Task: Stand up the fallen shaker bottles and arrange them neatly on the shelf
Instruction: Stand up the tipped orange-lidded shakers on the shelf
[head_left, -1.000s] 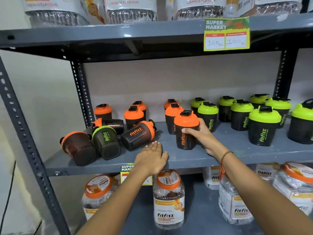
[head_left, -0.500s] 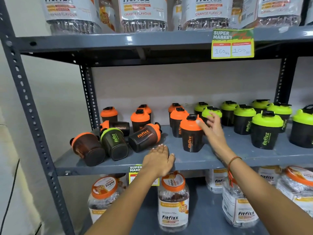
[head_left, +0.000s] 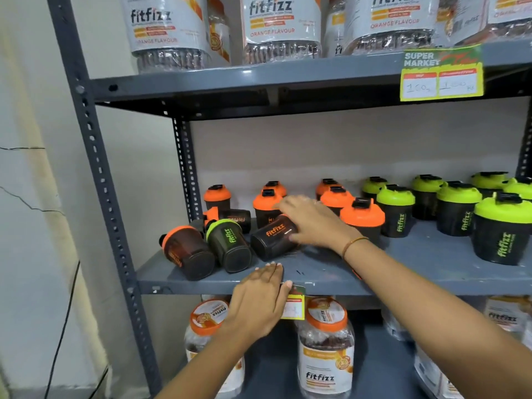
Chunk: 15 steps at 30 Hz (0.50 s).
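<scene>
The right hand (head_left: 313,223) lies over the upper end of a fallen orange-lidded shaker bottle (head_left: 273,240) on the middle shelf (head_left: 403,272). Its fingers (head_left: 288,207) are loosely curved around the lid end of the bottle; whether they grip it firmly cannot be told, because the hand is blurred. A thin orange band sits on the right wrist.

The left hand (head_left: 259,300) rests palm down on the front edge of the shelf, fingers held together and flat, holding nothing.

Three more bottles lie on their sides to the left of the covered one: a green-lidded bottle (head_left: 230,246) just beside it, an orange-lidded translucent bottle (head_left: 187,251) at the far left, and another orange-lidded bottle (head_left: 230,217) behind them.

Upright orange-lidded bottles (head_left: 362,220) stand at centre. Upright green-lidded bottles (head_left: 503,231) stand in rows to the right.

Large labelled jars (head_left: 325,347) occupy the shelf below
</scene>
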### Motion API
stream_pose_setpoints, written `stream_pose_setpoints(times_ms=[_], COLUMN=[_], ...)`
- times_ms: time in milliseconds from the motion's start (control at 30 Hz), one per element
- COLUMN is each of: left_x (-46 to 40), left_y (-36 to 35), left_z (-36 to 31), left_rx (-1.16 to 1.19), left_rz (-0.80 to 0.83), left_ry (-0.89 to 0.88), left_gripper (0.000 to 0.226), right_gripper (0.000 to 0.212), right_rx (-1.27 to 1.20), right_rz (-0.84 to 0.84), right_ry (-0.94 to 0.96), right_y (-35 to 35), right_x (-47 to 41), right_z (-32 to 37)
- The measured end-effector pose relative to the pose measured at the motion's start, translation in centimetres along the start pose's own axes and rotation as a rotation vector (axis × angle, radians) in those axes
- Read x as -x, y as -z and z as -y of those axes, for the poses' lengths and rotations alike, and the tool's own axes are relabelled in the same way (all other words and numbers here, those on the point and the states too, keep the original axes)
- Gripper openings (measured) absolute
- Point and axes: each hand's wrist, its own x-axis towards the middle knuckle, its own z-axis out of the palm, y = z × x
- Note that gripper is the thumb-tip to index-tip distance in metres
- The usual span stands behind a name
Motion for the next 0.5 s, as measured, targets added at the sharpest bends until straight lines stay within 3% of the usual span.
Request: stream_pose_setpoints(times_ms=[100, 167, 500], left_x=[0.6, 0.6, 0.2], left_y=[0.0, -0.2, -0.3], left_z=[1.1, 1.2, 0.6], left_rx=[0.0, 0.019, 0.034], left_rz=[-0.009, -0.006, -0.065], left_ry=[0.002, 0.001, 0.042], left_gripper=[0.064, 0.064, 0.062], right_gripper=[0.09, 0.094, 0.085], right_rx=[0.069, 0.073, 0.207], right_rz=[0.216, 0.273, 0.145], right_ry=[0.046, 0.079, 0.173], right_y=[-2.5, -3.4, -2.7], right_x=[-1.1, -1.6, -0.8], right_z=[-0.1, -0.2, -0.7])
